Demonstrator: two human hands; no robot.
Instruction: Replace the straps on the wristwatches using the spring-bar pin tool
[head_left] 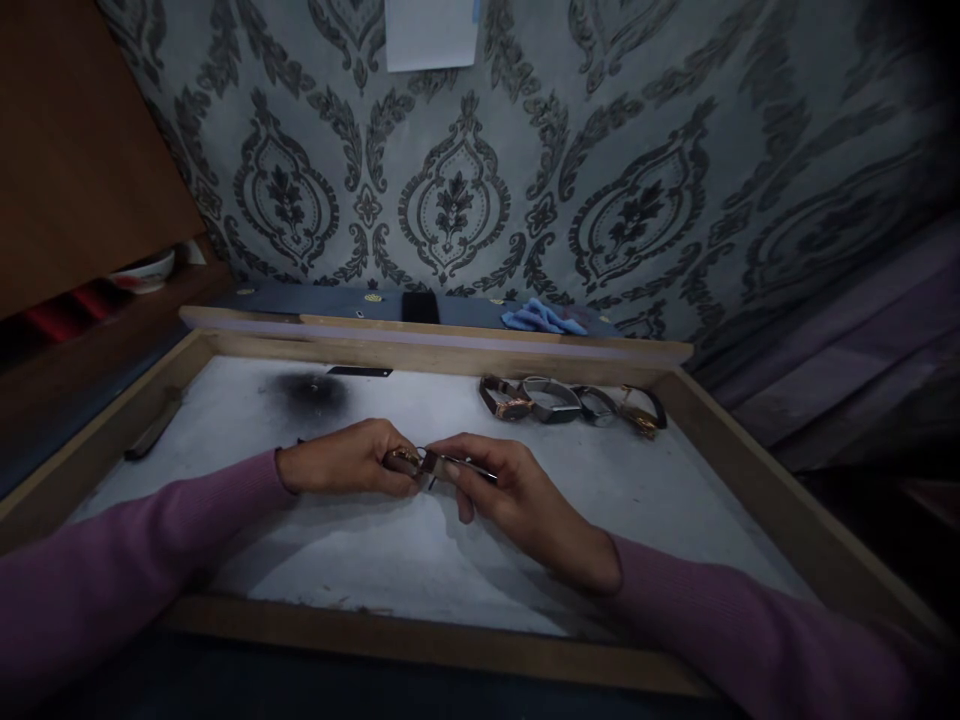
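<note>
Over the middle of the white tray bottom, my left hand is closed around a wristwatch with gold-coloured parts, mostly hidden by the fingers. Close against it on the right, my right hand pinches a slim, dark metallic piece between thumb and fingers. Its tip meets or nearly meets the watch; its exact kind is too small and dim to tell. Toward the back right lie several other wristwatches in a row, among them a brown and gold watch and a grey-banded watch.
A wooden frame with raised sides surrounds the white surface. A flat black strip and a dark smudge are at the back left. A dark strip-like thing rests by the left side. Behind the frame lies a blue cloth.
</note>
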